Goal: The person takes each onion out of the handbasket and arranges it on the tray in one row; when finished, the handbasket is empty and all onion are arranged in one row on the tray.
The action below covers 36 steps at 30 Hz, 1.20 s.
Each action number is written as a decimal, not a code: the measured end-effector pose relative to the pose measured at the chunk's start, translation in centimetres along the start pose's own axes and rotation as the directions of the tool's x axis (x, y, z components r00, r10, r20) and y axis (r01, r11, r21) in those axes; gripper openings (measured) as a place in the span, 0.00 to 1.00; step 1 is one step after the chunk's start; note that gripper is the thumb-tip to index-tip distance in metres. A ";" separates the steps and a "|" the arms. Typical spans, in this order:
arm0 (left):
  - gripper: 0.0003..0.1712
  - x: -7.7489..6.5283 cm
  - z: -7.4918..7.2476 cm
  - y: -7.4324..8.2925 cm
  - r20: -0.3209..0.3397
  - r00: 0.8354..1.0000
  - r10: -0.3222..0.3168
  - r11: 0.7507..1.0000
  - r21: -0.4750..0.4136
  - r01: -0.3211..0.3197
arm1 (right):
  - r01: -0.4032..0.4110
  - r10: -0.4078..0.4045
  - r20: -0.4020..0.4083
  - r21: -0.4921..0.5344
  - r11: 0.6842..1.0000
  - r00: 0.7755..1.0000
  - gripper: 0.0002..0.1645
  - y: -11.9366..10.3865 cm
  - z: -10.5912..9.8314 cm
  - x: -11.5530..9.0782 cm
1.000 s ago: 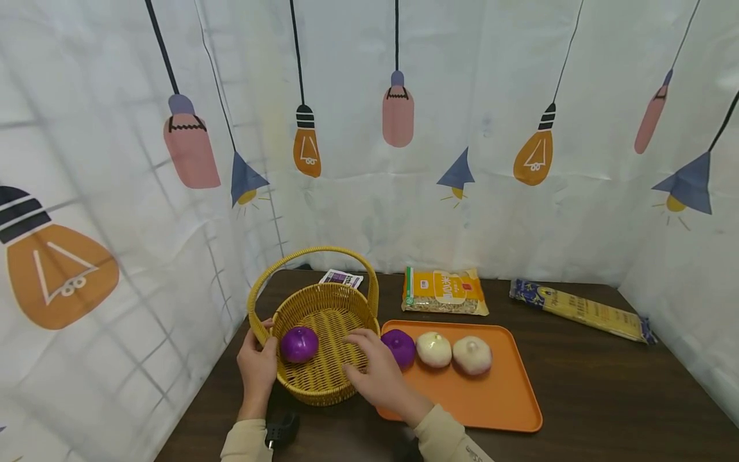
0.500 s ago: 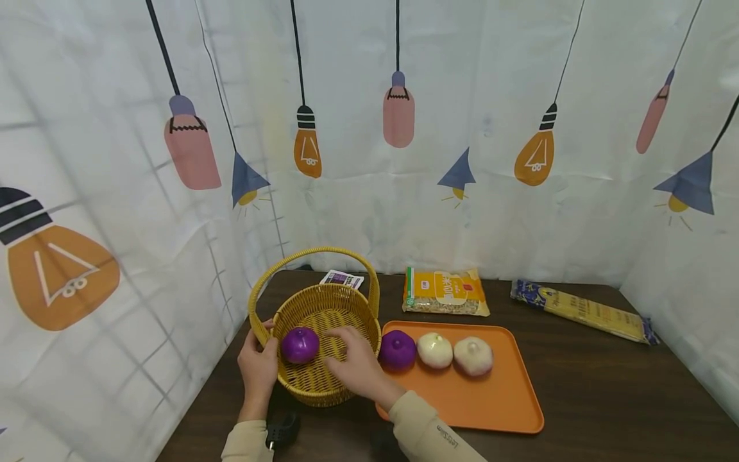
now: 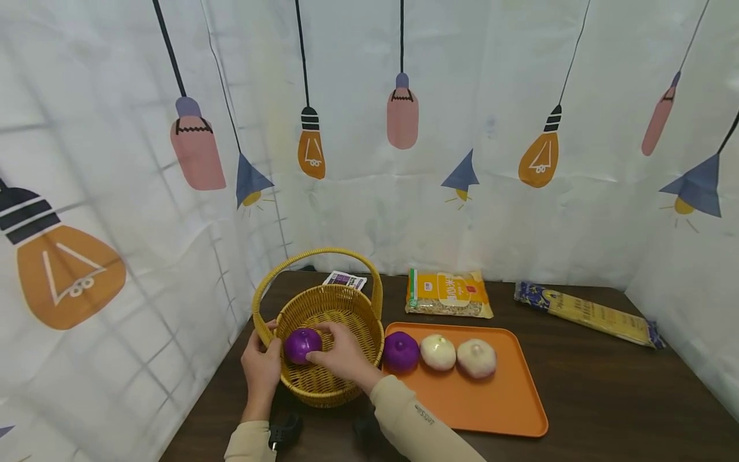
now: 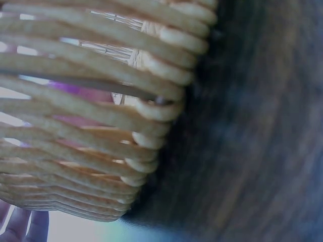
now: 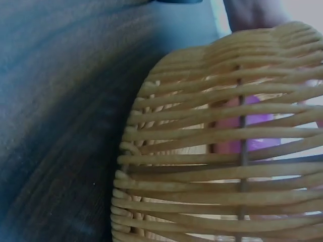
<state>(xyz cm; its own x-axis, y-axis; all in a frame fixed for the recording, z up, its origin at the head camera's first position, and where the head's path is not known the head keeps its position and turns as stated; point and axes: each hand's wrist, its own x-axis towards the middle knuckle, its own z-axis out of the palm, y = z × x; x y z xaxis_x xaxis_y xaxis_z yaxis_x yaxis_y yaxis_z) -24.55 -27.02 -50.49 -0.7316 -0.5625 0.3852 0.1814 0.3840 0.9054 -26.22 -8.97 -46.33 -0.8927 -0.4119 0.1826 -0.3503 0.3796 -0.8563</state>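
Note:
A yellow wicker basket (image 3: 360,305) with a tall arched handle stands at the left of the table. My left hand (image 3: 262,369) grips its left rim at the foot of the handle. Inside the basket lies a glossy purple onion (image 3: 300,346), against the left side. My right hand (image 3: 343,354) reaches in over the near right rim, thumb and fingers around the onion's right side. Seen through the weave, the onion (image 5: 260,113) shows purple in the right wrist view. In the left wrist view, basket slats (image 4: 91,116) fill the left part and fingertips (image 4: 17,224) show below.
Right of the basket, an orange tray (image 3: 485,407) holds a second purple onion (image 3: 401,352), a white onion (image 3: 437,352) and a pale bulb with a pinkish base (image 3: 476,358). Behind lie a yellow grain bag (image 3: 448,293), a long yellow packet (image 3: 589,314) and a small white-purple packet (image 3: 345,280).
My right hand has moved left, from above the basket's right side to the purple onion, and its thumb and fingers have come around it. The left hand keeps its place.

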 end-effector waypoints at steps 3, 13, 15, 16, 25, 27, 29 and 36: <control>0.16 0.0 0.1 -0.1 -0.009 1.000 0.010 1.000 0.010 -0.010 | -0.045 0.044 0.013 0.034 0.998 0.999 0.36 0.2 0.2 0.4; 0.16 0.0 0.2 -0.1 -0.008 1.000 -0.010 1.000 -0.010 0.010 | -0.292 0.319 -0.025 0.338 0.894 0.947 0.36 0.0 0.6 1.7; 0.15 0.1 0.2 -0.1 -0.010 1.000 -0.012 1.000 -0.012 0.012 | -0.309 0.333 -0.011 0.344 0.887 0.943 0.37 0.0 0.8 1.9; 0.15 0.1 0.2 -0.1 -0.012 1.000 -0.010 1.000 -0.010 0.010 | -0.316 0.338 -0.005 0.340 0.886 0.941 0.37 0.1 0.8 2.0; 0.16 0.0 0.2 -0.1 -0.027 1.000 0.004 1.000 0.001 -0.004 | -0.295 0.300 0.003 0.188 0.937 0.954 0.44 0.4 1.5 2.2; 0.15 0.0 0.2 0.0 -0.023 1.000 0.005 1.000 -0.005 -0.005 | -0.273 0.274 0.008 0.132 0.953 0.962 0.46 0.3 1.6 2.2; 0.15 0.1 0.2 -0.1 -0.018 1.000 0.003 1.000 -0.016 -0.003 | -0.252 0.250 0.027 0.098 0.963 0.968 0.49 0.3 1.6 2.1; 0.13 0.2 0.3 -0.1 -0.013 1.000 -0.008 1.000 -0.010 0.008 | -0.217 0.213 0.073 0.048 0.975 0.974 0.51 0.0 1.5 1.8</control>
<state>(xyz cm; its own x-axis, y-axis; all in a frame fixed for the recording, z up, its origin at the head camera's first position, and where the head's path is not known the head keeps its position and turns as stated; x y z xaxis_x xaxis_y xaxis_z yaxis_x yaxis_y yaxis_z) -24.87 -26.95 -50.55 -0.7244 -0.5749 0.3804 0.1826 0.3720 0.9101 -27.43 -10.95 -46.78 -0.9235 -0.3815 -0.0398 -0.1346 0.4194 -0.8978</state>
